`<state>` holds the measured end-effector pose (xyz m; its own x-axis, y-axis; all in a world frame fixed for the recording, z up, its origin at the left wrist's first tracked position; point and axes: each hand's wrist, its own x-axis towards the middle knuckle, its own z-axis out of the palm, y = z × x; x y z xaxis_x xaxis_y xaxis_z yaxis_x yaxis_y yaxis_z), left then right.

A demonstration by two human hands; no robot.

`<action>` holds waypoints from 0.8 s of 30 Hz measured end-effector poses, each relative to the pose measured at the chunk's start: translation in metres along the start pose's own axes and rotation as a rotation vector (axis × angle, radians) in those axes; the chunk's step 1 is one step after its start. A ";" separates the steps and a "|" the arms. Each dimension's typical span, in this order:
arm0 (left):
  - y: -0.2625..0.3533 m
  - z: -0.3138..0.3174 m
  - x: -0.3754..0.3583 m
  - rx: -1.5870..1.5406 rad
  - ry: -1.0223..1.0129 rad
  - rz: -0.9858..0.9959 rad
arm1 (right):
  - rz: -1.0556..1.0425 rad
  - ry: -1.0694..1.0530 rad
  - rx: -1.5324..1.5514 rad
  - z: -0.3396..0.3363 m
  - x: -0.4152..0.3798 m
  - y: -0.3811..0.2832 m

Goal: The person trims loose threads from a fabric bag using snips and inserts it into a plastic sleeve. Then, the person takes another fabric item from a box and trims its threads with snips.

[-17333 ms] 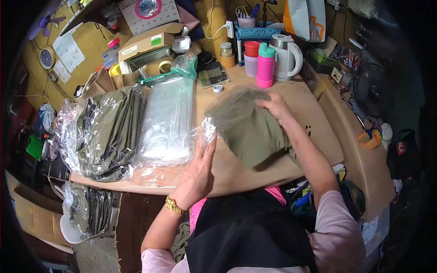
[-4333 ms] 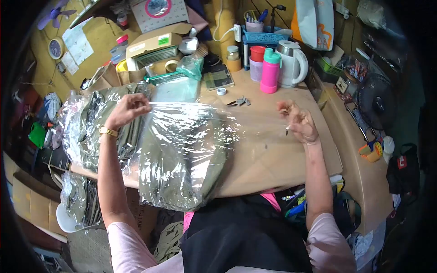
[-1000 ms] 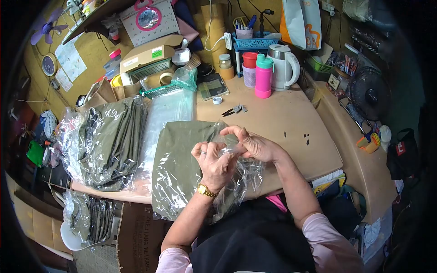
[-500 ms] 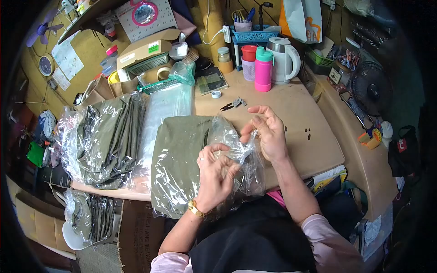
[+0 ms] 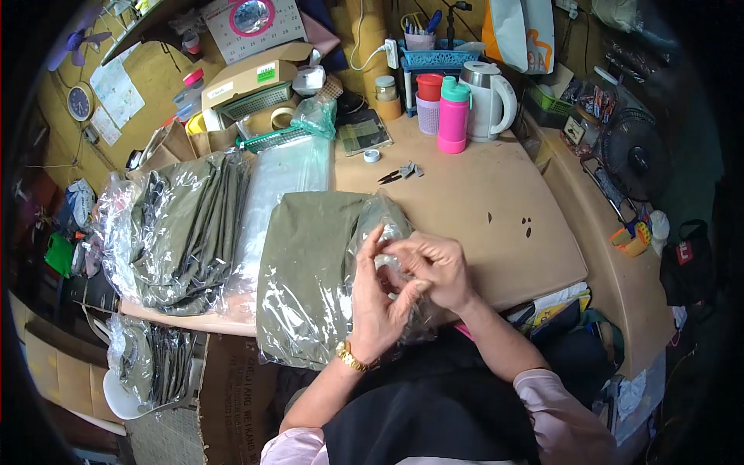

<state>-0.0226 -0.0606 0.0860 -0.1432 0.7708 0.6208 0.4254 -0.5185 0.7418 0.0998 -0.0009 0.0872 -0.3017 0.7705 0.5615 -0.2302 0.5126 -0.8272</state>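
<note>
A folded olive-green cloth item (image 5: 310, 240) lies on the table in front of me, inside a clear plastic bag (image 5: 384, 213). My left hand (image 5: 377, 298), wearing a gold watch, curls its fingers and thumb around the gathered open end of the bag. Close against it, my right hand (image 5: 440, 267) has its fingers bent inward, pinching the plastic at the same spot. The fingers partly cover the gathered end, so its exact shape is hidden.
Left of the bag lie flat clear plastic bags (image 5: 283, 182) and a pile of bagged olive cloth (image 5: 182, 229). Small black snips (image 5: 390, 177), a tape roll (image 5: 372, 156), a pink bottle (image 5: 452, 124) and an electric kettle (image 5: 484, 101) stand or lie farther back.
My right hand has come down and left, from holding the bag's end up to right beside my left hand. My left hand has shifted slightly right and opened its curl wider around the plastic.
</note>
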 end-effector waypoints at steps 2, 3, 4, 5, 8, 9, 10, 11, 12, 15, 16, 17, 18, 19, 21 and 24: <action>-0.026 0.006 -0.009 0.049 -0.010 0.004 | 0.141 0.036 0.153 -0.003 -0.001 -0.001; -0.031 0.008 -0.011 0.097 -0.021 0.007 | 0.151 0.050 0.235 -0.003 -0.002 0.005; -0.032 0.012 -0.011 0.097 -0.022 0.006 | 0.160 0.065 0.318 -0.004 -0.003 0.009; -0.032 0.019 -0.010 -0.017 0.076 0.000 | 0.195 0.108 0.305 -0.002 -0.003 0.012; -0.032 0.016 -0.012 -0.147 0.105 -0.092 | 0.297 0.151 0.474 -0.007 -0.002 0.015; -0.033 0.013 -0.013 -0.161 0.042 -0.179 | 0.297 0.152 0.472 -0.010 -0.003 0.018; -0.035 0.009 -0.012 -0.162 0.043 -0.179 | 0.302 0.085 0.523 -0.015 -0.005 0.023; -0.038 0.006 -0.011 -0.082 0.013 -0.119 | 0.305 0.019 0.576 -0.018 -0.006 0.025; -0.041 0.004 -0.010 -0.001 -0.019 -0.058 | 0.304 0.023 0.577 -0.020 -0.005 0.024; -0.053 0.009 -0.019 -0.131 0.005 -0.141 | 0.121 -0.238 -0.272 -0.025 -0.001 -0.010; -0.055 0.011 -0.020 -0.195 0.020 -0.153 | 0.122 -0.238 -0.272 -0.024 -0.004 -0.011; -0.056 0.012 -0.022 -0.196 0.019 -0.155 | 0.057 -0.240 -0.371 -0.024 -0.007 -0.012; -0.057 0.015 -0.023 -0.207 0.011 -0.170 | -0.011 -0.241 -0.472 -0.024 -0.009 -0.013; -0.056 0.017 -0.022 -0.219 0.003 -0.183 | -0.011 -0.243 -0.475 -0.025 -0.008 -0.017; -0.043 0.017 -0.019 -0.364 0.044 -0.262 | -0.084 -0.266 -0.779 -0.028 -0.009 -0.026; -0.040 0.009 -0.011 -0.481 0.087 -0.301 | 0.024 -0.332 -0.749 -0.047 -0.004 -0.022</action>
<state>-0.0298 -0.0448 0.0466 -0.2768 0.8877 0.3679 -0.0972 -0.4067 0.9084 0.1495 0.0022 0.1016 -0.5838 0.6927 0.4236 0.4236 0.7049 -0.5689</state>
